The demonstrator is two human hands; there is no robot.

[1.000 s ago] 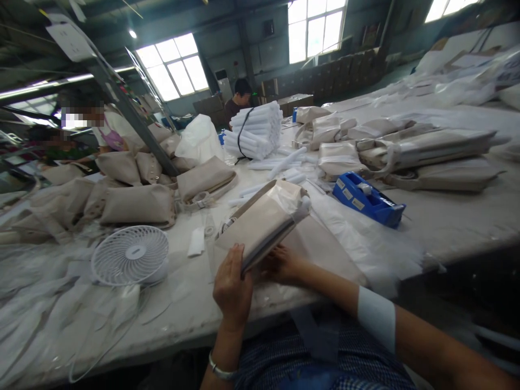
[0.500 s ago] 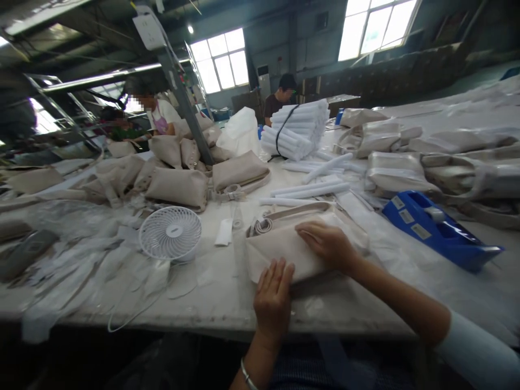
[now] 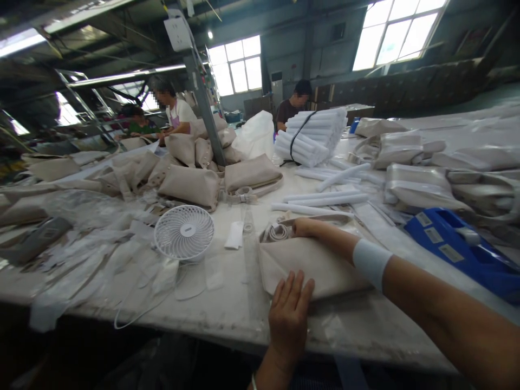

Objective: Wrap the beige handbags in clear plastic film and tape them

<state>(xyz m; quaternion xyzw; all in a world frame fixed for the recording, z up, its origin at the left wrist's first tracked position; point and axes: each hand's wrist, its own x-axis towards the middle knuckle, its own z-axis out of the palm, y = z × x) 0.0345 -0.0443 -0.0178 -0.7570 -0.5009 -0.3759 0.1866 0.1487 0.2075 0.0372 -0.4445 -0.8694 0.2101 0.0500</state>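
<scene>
A beige handbag (image 3: 312, 265) lies flat on a clear plastic sheet in front of me. A coiled strap (image 3: 279, 232) sits at its upper left edge. My left hand (image 3: 290, 306) rests on the bag's near left edge, fingers stretched out and holding nothing. My right hand (image 3: 304, 227) reaches over the bag's far edge, just right of the coil. Its fingers dip behind the front panel, so I cannot see what they touch. A pale cuff (image 3: 371, 262) covers part of the right forearm.
A white fan (image 3: 184, 232) stands left of the bag. On the right is a blue tape dispenser (image 3: 459, 246). White foam tubes (image 3: 325, 199) lie behind, below a strapped bundle (image 3: 311, 138). More beige bags (image 3: 189, 187) are piled at the back left. Several people work beyond.
My right hand has moved from the bag's front panel to its far edge near the coil, fingers now hidden. The left hand stays on the near edge. The view has shifted left.
</scene>
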